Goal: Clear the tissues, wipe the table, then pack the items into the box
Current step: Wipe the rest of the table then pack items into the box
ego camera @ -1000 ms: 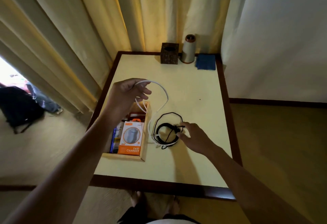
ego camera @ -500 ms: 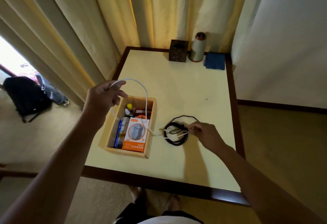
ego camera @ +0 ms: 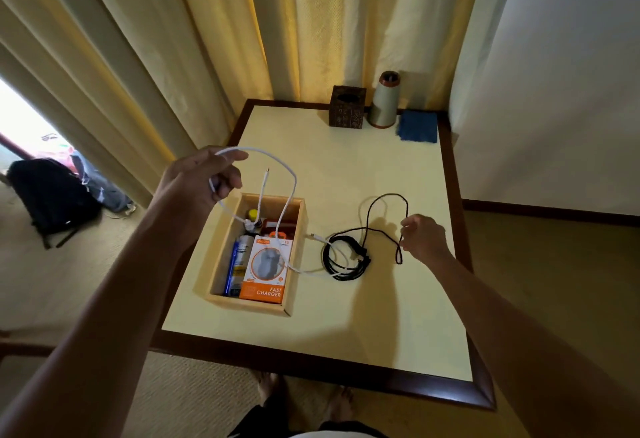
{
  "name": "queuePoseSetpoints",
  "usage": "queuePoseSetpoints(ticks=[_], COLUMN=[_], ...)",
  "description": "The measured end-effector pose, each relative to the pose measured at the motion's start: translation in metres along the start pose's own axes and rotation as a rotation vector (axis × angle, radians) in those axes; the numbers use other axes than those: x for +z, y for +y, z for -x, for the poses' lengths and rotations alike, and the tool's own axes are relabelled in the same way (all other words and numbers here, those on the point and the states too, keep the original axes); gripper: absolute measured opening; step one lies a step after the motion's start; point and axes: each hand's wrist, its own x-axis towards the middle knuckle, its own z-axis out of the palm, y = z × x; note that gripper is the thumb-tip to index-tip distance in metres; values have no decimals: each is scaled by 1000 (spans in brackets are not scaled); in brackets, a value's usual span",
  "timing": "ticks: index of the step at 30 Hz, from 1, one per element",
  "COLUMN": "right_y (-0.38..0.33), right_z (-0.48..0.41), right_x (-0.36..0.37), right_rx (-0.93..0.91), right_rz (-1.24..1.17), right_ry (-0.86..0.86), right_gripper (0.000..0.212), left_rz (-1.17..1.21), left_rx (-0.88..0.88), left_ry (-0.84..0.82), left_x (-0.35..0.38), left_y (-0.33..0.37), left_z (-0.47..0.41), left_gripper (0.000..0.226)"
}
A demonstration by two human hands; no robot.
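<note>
The yellow-capped thing [ego camera: 252, 213] deep in the wooden box [ego camera: 247, 306] blurs behind the white cable [ego camera: 294, 178], which the left hand [ego camera: 194, 181] grips in a loop above the box, centre-left. The right hand [ego camera: 424, 238] pinches a strand of the black cable [ego camera: 362, 258] — its coil lies just beside the box. A blue cloth [ego camera: 417, 126] sits upper right. The right hand was at the coil before — now it is off to the right.

- Two hands above one table [ego camera: 346, 333]: left hand [ego camera: 197, 178], right hand [ego camera: 422, 238].
- Two cables: one white cable [ego camera: 277, 164], one black cable [ego camera: 346, 257].
- One wooden box [ego camera: 247, 306]; its contents include one charger pack [ego camera: 265, 271] and one blue pen [ego camera: 230, 273].
- One tissue holder [ego camera: 347, 107], one thread cone [ego camera: 383, 100], one blue cloth [ego camera: 417, 126].
- One backpack [ego camera: 48, 195] on the floor.
</note>
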Motion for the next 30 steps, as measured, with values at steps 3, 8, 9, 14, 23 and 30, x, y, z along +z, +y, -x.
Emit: queuePoseSetpoints(ticks=[3, 8, 9, 14, 23, 30], right_y=[-14, -65, -81, -181, -285, -322], right_z=[13, 37, 45, 92, 118, 133], right_x=[5, -5, -12, -63, -134, -185], right_rx=[-63, -195, -258, -571, -799, -857], right_rz=[249, 307, 258, -280, -494, -531], right_ry=[-63, -138, -147, -239, -19, 147], right_gripper=[37, 61, 58, 51, 20, 19], left_rz=[44, 115, 124, 123, -47, -205], left_rx=[27, 78, 91, 129, 218, 212], left_ry=[-26, -128, -153, -222, -141, -97], left_x=[3, 13, 16, 33, 42, 66], left_y=[18, 48, 54, 87, 127, 103], left_z=[-6, -18, -20, -27, -54, -64], left_gripper=[24, 26, 27, 27, 21, 16])
